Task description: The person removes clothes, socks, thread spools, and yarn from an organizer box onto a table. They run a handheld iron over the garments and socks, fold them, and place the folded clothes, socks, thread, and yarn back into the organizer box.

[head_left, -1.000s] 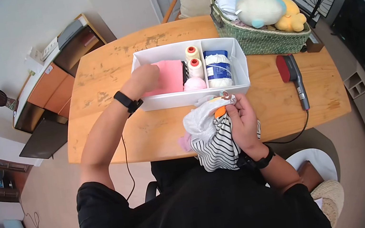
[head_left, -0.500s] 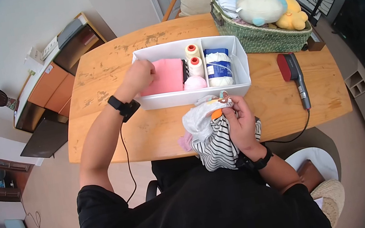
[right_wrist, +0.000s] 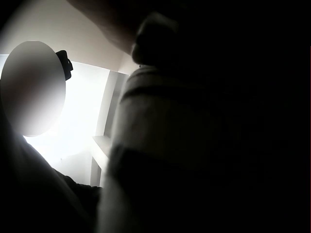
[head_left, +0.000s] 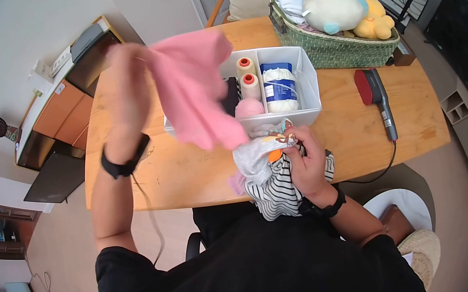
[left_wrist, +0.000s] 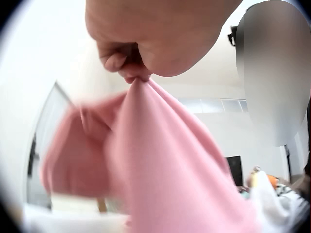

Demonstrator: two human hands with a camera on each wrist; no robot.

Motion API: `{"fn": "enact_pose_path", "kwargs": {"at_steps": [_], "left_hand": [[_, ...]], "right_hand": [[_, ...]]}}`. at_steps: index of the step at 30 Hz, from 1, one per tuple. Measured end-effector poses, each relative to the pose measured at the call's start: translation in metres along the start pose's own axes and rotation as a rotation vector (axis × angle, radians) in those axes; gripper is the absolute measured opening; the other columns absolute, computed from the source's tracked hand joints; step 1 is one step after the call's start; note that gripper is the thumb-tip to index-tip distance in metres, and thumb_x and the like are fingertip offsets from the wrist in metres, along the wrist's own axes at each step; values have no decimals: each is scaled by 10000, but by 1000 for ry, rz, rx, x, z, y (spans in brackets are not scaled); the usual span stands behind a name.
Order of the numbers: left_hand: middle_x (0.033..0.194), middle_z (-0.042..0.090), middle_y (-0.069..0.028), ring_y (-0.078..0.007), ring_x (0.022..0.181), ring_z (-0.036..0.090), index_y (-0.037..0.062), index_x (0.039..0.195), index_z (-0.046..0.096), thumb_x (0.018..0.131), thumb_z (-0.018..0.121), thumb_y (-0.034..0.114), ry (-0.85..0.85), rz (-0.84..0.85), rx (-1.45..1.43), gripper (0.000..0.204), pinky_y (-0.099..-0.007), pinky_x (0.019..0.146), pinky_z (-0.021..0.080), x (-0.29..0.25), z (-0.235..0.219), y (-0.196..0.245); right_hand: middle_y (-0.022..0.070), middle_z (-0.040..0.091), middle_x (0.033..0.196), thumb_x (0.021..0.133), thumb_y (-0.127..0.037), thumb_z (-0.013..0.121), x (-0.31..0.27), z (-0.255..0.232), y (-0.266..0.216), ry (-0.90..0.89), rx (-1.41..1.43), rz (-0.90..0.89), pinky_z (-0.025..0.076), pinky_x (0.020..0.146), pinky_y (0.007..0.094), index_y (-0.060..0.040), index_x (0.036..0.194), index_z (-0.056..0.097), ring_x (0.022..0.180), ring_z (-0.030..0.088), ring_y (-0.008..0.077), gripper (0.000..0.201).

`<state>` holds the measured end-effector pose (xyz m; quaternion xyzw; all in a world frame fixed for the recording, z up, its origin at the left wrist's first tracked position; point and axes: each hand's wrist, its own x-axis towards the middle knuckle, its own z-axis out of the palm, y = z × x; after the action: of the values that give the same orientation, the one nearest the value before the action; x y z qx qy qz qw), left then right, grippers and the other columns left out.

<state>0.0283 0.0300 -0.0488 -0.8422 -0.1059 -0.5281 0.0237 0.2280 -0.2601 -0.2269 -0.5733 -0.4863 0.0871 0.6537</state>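
Raised over the left end of the white box (head_left: 297, 115), my left hand (head_left: 129, 95) pinches a pink cloth (head_left: 191, 91) by one edge. In the left wrist view the pink cloth (left_wrist: 160, 160) hangs in folds below curled fingers (left_wrist: 115, 62). My right hand (head_left: 310, 167) grips a bundle of fabric at the table's near edge: a white printed cloth (head_left: 252, 161) with an orange patch and a black-and-white striped cloth (head_left: 276, 191). The hanging pink cloth reaches down to this bundle in the head view. The right wrist view is mostly dark, with dim fabric (right_wrist: 141, 111) close up.
Inside the box are two cream thread cones (head_left: 249, 86), a pink ball (head_left: 249, 108), a dark item (head_left: 231, 100) and white yarn (head_left: 282, 97) with a blue label. A green basket (head_left: 335, 45) holds plush toys. A corded red-and-grey handheld appliance (head_left: 381, 100) lies right.
My left hand has lifted the pink cloth out of the box's left compartment, up and leftward, uncovering the dark item. The right hand stays nearly still with the fabric bundle.
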Motion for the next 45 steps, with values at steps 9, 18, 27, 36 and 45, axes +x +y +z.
{"fn": "enact_pose_path", "kwargs": {"at_steps": [9, 18, 27, 36, 45], "left_hand": [[1173, 766, -160, -237, 1033, 740, -43, 1176, 677, 1124, 612, -50, -231, -247, -574, 83, -335, 939, 591, -36, -20, 94], [1014, 783, -114, -247, 852, 760, -23, 1150, 694, 1060, 732, -37, -488, -125, -593, 99, -361, 755, 609, -64, 33, 114], [839, 812, -151, -314, 731, 791, -8, 980, 832, 974, 870, 212, -911, -390, -148, 224, -417, 724, 628, -51, 119, -47], [798, 826, -180, -344, 813, 833, -35, 887, 854, 872, 951, 261, -1505, -287, 124, 312, -456, 774, 665, -65, 154, -42], [790, 838, -147, -264, 774, 860, -39, 868, 842, 898, 919, 134, -1558, -157, 251, 192, -414, 754, 683, -73, 173, -46]], "right_hand": [[213, 627, 1383, 1048, -57, 797, 1, 6, -6, 34, 79, -267, 584, 982, 387, -42, 1245, 698, 990, 716, 252, 220], [176, 720, 1419, 1076, -86, 795, 9, 10, -24, -303, 163, -182, 585, 1009, 363, 14, 1295, 702, 1133, 750, 279, 258], [64, 668, 1363, 1203, -191, 676, -4, 2, 11, -7, 399, 82, 539, 1066, 304, 18, 1357, 630, 1167, 665, 133, 263], [91, 657, 1385, 1183, -236, 717, -15, -1, 18, 22, 358, 28, 532, 1059, 307, 19, 1305, 639, 1168, 657, 149, 293], [99, 620, 1430, 1172, -336, 736, -18, -2, 21, -19, 341, 51, 517, 1107, 321, 9, 1274, 642, 1208, 652, 160, 372]]}}
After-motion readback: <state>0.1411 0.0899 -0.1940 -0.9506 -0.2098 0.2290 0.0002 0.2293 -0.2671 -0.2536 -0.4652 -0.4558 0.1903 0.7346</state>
